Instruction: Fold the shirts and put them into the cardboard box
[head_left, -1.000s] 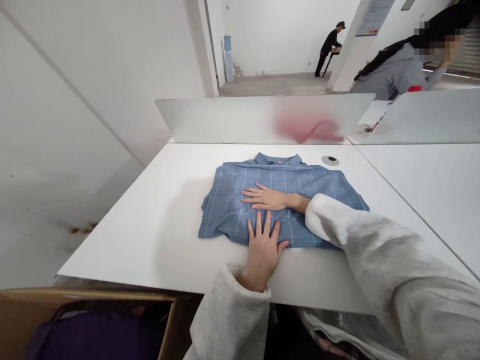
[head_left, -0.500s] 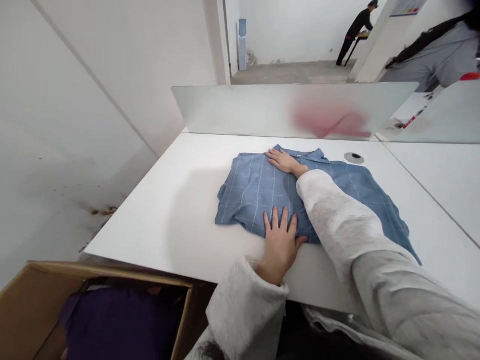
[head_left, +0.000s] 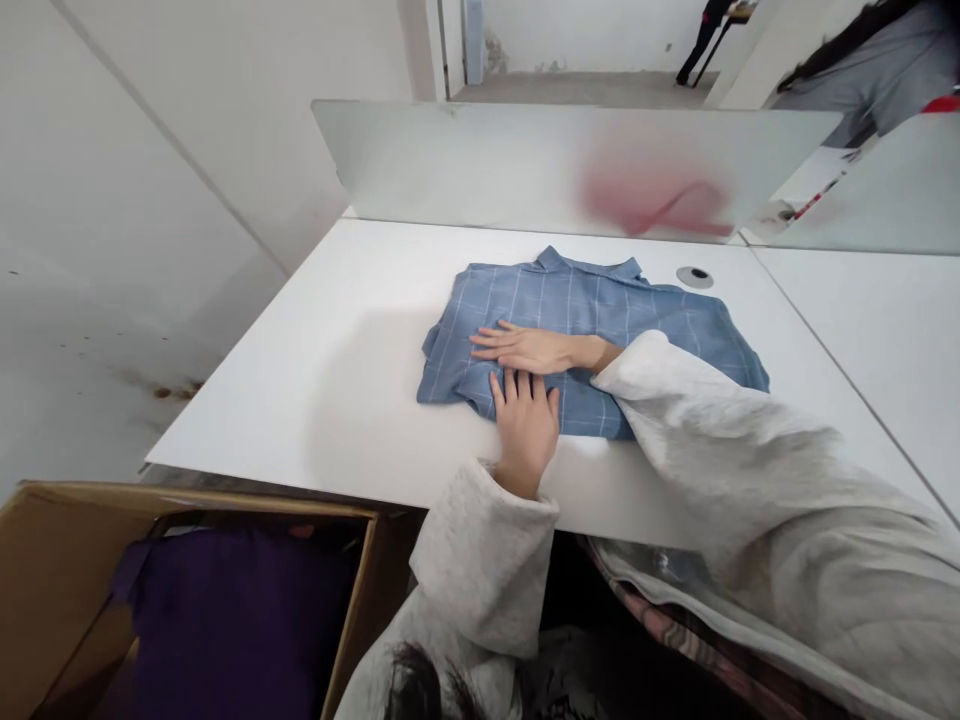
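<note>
Blue plaid shirt (head_left: 592, 300), folded, collar away, lies flat on white desk (head_left: 300, 400). R hand (head_left: 536, 350) palm-down across mid-shirt, fingers straight, open, no grip. L hand (head_left: 526, 430) flat on near edge, fingers slightly spread, just below R. Pink smear on frosted divider (head_left: 450, 160) illegible. Desk room both sides; cable grommet (head_left: 694, 277) right of collar; cardboard box (head_left: 45, 600) w/ purple cloth (head_left: 232, 620) below desk edge, bottom left.
</note>
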